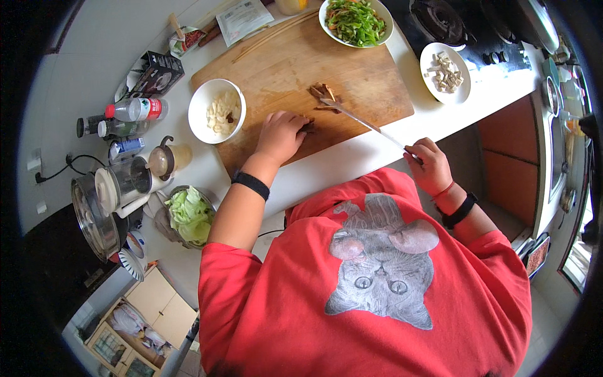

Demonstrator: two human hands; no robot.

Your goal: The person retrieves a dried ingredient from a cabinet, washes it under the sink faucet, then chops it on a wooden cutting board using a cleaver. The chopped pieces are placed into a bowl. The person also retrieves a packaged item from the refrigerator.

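A wooden cutting board (358, 70) lies on the counter. On its near part my left hand (284, 133) has bent fingers on a small dark brown piece of food (308, 126); whether it grips the piece I cannot tell. My right hand (426, 162), beyond the board's near edge, holds a long thin utensil (360, 121), perhaps a knife seen edge-on. Its far end touches a small pile of brown sliced food (322, 94). A white bowl (193, 113) with pale pieces, perhaps garlic, stands left of my left hand. Chopsticks (273, 37) lie at the board's far edge.
A bowl of shredded green vegetables (355, 23) stands on the board's far right corner. A plate of pale cubes (426, 85) is near the stove (490, 28). At left are a plastic bottle (136, 110), a blender cup (125, 181) and a bowl of lettuce (191, 217).
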